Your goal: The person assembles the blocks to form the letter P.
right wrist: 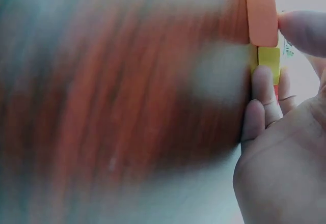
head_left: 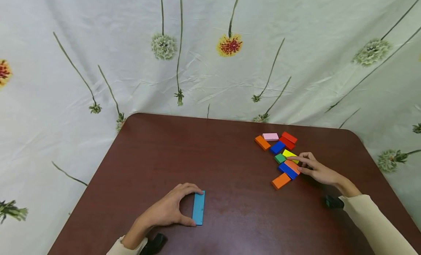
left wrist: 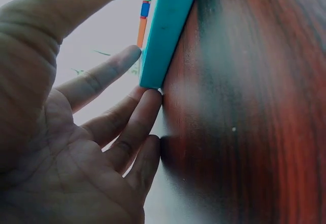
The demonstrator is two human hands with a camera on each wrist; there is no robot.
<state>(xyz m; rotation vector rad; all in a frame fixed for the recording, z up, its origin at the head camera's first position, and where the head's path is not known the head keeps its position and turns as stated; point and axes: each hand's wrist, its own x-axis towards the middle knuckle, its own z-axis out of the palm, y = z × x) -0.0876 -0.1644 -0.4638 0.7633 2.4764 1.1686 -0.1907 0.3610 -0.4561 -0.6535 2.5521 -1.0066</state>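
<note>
My left hand spans a flat light blue block on the table, thumb at its near end and fingers at its far end. In the left wrist view the block is close, with fingertips against its end. At the right, my right hand reaches over a group of coloured blocks. Its index finger extends over the yellow block toward the green block, while the thumb is at the light orange block. The right wrist view shows fingertips beside the yellow block.
Around the right hand lie two blue blocks, two orange blocks, red blocks and a pink block. The dark brown table meets a flowered white cloth behind it.
</note>
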